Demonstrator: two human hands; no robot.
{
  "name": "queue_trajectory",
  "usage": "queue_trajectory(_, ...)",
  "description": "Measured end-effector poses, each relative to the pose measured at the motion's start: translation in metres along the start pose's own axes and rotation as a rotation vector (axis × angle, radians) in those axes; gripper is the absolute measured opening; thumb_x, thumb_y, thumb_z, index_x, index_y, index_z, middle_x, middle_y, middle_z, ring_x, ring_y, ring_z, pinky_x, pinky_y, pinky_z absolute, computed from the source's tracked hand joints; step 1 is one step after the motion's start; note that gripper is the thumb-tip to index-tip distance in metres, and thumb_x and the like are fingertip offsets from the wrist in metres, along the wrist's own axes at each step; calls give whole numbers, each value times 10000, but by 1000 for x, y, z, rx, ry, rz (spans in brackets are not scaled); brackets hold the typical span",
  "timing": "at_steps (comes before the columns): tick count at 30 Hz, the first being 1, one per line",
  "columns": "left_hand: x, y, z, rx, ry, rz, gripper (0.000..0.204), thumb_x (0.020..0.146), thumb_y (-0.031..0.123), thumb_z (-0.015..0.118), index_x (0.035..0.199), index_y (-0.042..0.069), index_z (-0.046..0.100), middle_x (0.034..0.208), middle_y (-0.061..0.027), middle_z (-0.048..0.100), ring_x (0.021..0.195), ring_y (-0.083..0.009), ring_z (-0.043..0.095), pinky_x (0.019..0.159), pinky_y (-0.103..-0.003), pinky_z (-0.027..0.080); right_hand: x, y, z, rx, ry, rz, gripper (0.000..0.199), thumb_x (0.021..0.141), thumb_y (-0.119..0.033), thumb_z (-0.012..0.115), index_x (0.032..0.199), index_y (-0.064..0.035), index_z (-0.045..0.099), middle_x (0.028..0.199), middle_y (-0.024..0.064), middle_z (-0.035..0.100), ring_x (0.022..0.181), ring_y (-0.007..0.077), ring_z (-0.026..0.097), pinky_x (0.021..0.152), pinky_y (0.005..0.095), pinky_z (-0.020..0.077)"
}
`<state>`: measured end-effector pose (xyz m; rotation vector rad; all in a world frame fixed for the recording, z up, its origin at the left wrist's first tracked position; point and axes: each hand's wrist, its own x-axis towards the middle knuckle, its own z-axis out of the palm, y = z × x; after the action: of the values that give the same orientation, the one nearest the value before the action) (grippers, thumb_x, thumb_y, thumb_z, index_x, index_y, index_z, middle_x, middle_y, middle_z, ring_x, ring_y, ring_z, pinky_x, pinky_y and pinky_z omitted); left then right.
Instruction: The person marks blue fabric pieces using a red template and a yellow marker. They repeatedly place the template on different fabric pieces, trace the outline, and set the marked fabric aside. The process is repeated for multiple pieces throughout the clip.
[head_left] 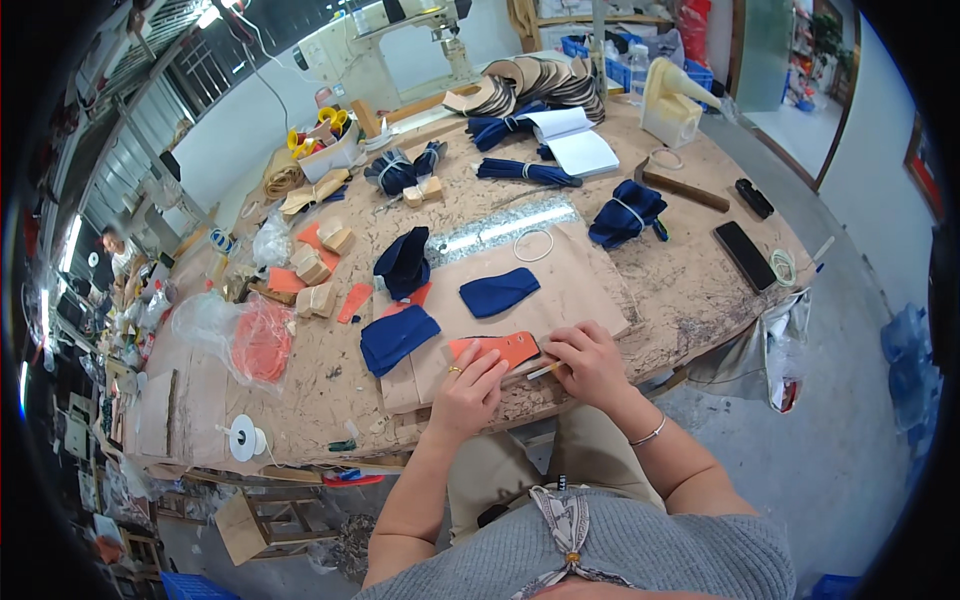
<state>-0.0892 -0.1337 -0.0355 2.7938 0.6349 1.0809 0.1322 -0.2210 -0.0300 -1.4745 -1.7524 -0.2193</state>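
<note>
My left hand (468, 388) lies flat on the near end of the orange piece (497, 349), fingers spread and pressing it down, nothing gripped. My right hand (590, 362) is closed around a thin tool (546, 370), its pale tip poking out toward the orange piece's right edge; the tip is just beside that edge, and I cannot tell if it touches. The orange piece sits on the brown paper (560, 280) at the near edge of the bench (690, 280), right in front of me.

Just left of it lies a blue piece (397, 337), flat on the paper's corner. Farther back, another blue piece (498, 291) lies flat in the middle of the paper, and a dark blue stack (404, 263) stands beyond that. A white ring (533, 245) rests on the paper's far edge, by a shiny strip (500, 228).

Off to the right, well apart from my hands, a phone (744, 255) lies face up, and a blue bundle (626, 214) tied with a band sits behind it. To the left there's a clear bag of orange stuff (262, 340) and, near the bench edge, a white spool (243, 438). An open notebook (572, 138) lies at the far side.
</note>
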Motion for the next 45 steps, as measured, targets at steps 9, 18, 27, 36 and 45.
queue_trajectory(9, -1, -3, 0, 53, -31, 43, 394, 729, 41, 698, 1119, 100, 695, 1194, -64, 658, 1220, -332, 570, 997, -402, 500, 28, 12, -9, 694, 147, 409, 206, 1001, -183, 559, 915, -15, 642, 880, 80, 680, 733, 182, 616, 688, 311, 510)
queue_trajectory(18, 0, -4, 3, 39, -26, 4, 352, 745, 58, 704, 1091, 126, 704, 1185, -40, 666, 1196, -304, 590, 978, -395, 506, 51, 1, 17, 783, -2, 464, 110, 941, -79, 645, 968, 22, 609, 830, 80, 672, 743, 139, 660, 671, 295, 541)
queue_trajectory(27, 6, -1, 1, 31, -10, 7, 299, 740, 34, 697, 1026, 121, 702, 1145, -44, 670, 1168, -315, 611, 942, -402, 527, 52, -3, 27, 606, -46, 316, 149, 879, -17, 682, 959, -9, 557, 788, 140, 631, 699, 261, 657, 639, 342, 536)
queue_trajectory(36, 6, 1, 2, 100, -12, 5, 300, 727, 52, 687, 1016, 129, 698, 1125, -38, 663, 1160, -296, 615, 957, -405, 510, 58, -10, 24, 426, -100, 125, 123, 854, -16, 666, 924, -8, 566, 828, 146, 604, 710, 334, 620, 624, 393, 500)
queue_trajectory(45, 5, 0, 2, 105, 7, -3, 286, 730, 59, 687, 1006, 132, 702, 1115, -26, 665, 1145, -278, 616, 950, -399, 507, 64, -18, 22, 459, -114, 175, 95, 853, -4, 652, 908, -9, 575, 835, 146, 612, 706, 326, 620, 631, 386, 503)
